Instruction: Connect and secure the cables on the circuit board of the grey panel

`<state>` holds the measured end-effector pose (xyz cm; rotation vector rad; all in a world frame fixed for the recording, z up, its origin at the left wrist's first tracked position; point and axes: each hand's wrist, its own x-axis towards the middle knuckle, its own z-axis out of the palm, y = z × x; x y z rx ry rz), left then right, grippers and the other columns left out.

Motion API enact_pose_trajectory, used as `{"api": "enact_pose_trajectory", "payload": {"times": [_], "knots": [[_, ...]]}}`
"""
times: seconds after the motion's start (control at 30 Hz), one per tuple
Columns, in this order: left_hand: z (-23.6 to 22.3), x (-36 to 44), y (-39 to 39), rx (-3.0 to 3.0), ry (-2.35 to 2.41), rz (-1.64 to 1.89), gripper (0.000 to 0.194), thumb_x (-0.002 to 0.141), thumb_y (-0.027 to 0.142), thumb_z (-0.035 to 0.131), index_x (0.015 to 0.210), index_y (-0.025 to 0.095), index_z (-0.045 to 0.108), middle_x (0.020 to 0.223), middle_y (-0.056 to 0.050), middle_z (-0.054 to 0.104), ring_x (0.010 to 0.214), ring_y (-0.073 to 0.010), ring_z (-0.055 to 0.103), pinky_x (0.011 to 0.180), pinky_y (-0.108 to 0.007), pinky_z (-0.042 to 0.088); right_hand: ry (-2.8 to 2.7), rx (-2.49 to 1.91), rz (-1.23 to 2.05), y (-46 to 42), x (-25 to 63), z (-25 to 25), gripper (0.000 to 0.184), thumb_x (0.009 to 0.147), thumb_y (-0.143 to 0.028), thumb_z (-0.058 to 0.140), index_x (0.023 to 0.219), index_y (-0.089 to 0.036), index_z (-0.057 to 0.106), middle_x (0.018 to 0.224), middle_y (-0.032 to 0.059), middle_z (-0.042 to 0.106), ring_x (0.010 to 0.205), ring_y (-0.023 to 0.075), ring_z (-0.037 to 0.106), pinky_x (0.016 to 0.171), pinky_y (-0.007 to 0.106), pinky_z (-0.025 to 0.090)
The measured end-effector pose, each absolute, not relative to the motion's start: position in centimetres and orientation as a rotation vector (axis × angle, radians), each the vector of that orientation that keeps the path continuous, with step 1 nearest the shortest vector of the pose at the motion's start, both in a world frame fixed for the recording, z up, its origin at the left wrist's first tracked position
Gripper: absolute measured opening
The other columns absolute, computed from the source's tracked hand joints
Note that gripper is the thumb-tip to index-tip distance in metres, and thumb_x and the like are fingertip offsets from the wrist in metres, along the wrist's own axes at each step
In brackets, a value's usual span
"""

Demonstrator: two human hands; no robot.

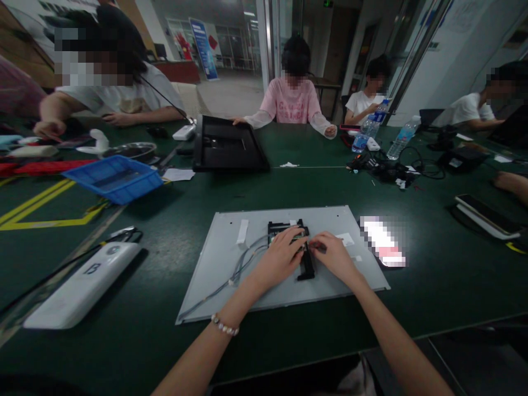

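Observation:
A flat light-grey panel (pixel 264 291) lies on the green table in front of me. On its middle sits a black plastic frame (pixel 306 269) with a circuit board partly visible inside. Thin grey cables (pixel 243 267) run from the frame toward the panel's lower left corner. My left hand (pixel 280 256) rests over the frame with fingers stretched across it, hiding much of the board. At the frame's right side, my right hand (pixel 335 257) has thumb and fingers pinched together. Whatever is between those fingertips is hidden.
A lit phone (pixel 381 242) lies right of the panel, a white device (pixel 86 286) with a cable at left. Farther back are a blue tray (pixel 115 181), a black shell (pixel 229 146) touched by a person in pink (pixel 295 99), bottles (pixel 404 137) and tangled cables (pixel 388 168).

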<state>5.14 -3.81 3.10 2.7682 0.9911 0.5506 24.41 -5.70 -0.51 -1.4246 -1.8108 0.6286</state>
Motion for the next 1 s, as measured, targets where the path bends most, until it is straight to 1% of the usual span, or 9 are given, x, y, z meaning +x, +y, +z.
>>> {"api": "enact_pose_trajectory", "payload": {"times": [0.2,0.3,0.4,0.5,0.57,0.63,0.7,0.83,1.0], "knots": [[4.6,2.8,-1.7,2.683,1.232,0.752,0.035,0.089,0.018,0.043,0.124,0.018,0.048,0.131,-0.009,0.048,0.124,-0.0227,0.042,0.104,-0.042,0.035,-1.726,-1.402,0.598,-6.0,24.8,0.1,0.015,0.079,-0.014,0.053,0.085,-0.02,0.066,0.089,0.0031,0.062,0.077,0.0142,0.058,0.068,0.026,0.046],[5.9,0.0,-0.1,2.588,1.46,0.734,0.037,0.09,0.019,0.039,0.126,0.016,0.047,0.125,-0.009,0.053,0.116,-0.0221,0.049,0.101,-0.04,0.038,-1.704,-1.412,0.589,-6.0,25.0,0.3,0.016,0.08,-0.016,0.052,0.087,-0.02,0.066,0.09,0.0035,0.064,0.079,0.0148,0.059,0.066,0.025,0.045],[6.6,-3.2,0.7,2.556,1.529,0.601,0.033,0.089,0.02,0.038,0.117,0.016,0.054,0.12,-0.009,0.057,0.111,-0.0223,0.053,0.098,-0.037,0.04,-1.687,-1.416,0.564,-5.9,25.0,0.4,0.018,0.081,-0.016,0.05,0.089,-0.02,0.066,0.091,0.0037,0.064,0.078,0.0151,0.059,0.064,0.026,0.045],[6.6,-5.7,0.5,2.537,1.513,0.459,0.031,0.09,0.031,0.039,0.11,0.018,0.059,0.115,-0.007,0.061,0.105,-0.0228,0.057,0.094,-0.037,0.042,-1.674,-1.41,0.534,-6.0,25.0,0.4,0.019,0.081,-0.017,0.049,0.089,-0.02,0.066,0.093,0.0041,0.064,0.078,0.0157,0.059,0.064,0.026,0.045],[6.3,-6.9,0.0,2.512,1.509,0.408,0.034,0.089,0.04,0.042,0.112,0.02,0.058,0.116,-0.006,0.062,0.105,-0.023,0.058,0.093,-0.036,0.043,-1.685,-1.405,0.538,-6.0,25.0,0.4,0.019,0.082,-0.017,0.049,0.09,-0.02,0.066,0.093,0.004,0.064,0.08,0.016,0.059,0.065,0.027,0.045],[6.0,-7.8,-0.5,2.515,1.488,0.367,0.038,0.086,0.043,0.047,0.115,0.02,0.056,0.119,-0.006,0.061,0.107,-0.0233,0.057,0.094,-0.036,0.042,-1.709,-1.401,0.561,-6.1,25.0,0.4,0.021,0.082,-0.017,0.049,0.094,-0.021,0.066,0.095,0.0039,0.064,0.082,0.0161,0.059,0.068,0.027,0.046],[5.6,-8.3,-0.7,2.541,1.476,0.341,0.04,0.083,0.04,0.049,0.117,0.019,0.054,0.123,-0.007,0.059,0.109,-0.0236,0.056,0.096,-0.036,0.04,-1.725,-1.401,0.599,-6.1,24.9,0.2,0.025,0.081,-0.018,0.051,0.102,-0.022,0.064,0.101,0.0042,0.064,0.087,0.0168,0.059,0.071,0.028,0.046],[5.1,-8.3,-0.6,2.623,1.487,0.335,0.033,0.086,0.032,0.044,0.113,0.018,0.056,0.123,-0.008,0.058,0.109,-0.0237,0.056,0.096,-0.037,0.04,-1.726,-1.401,0.676,-6.2,24.5,-0.4,0.04,0.079,-0.019,0.054,0.119,-0.023,0.055,0.113,0.0055,0.061,0.1,0.0194,0.056,0.076,0.031,0.047],[5.7,-7.2,-1.4,2.657,1.589,0.287,0.031,0.09,0.028,0.037,0.105,0.019,0.062,0.108,-0.008,0.066,0.098,-0.0241,0.06,0.088,-0.038,0.043,-1.739,-1.398,0.693,-6.0,24.2,-1.0,0.042,0.076,-0.016,0.056,0.117,-0.023,0.055,0.101,0.0035,0.065,0.095,0.0191,0.058,0.08,0.033,0.045]]}}
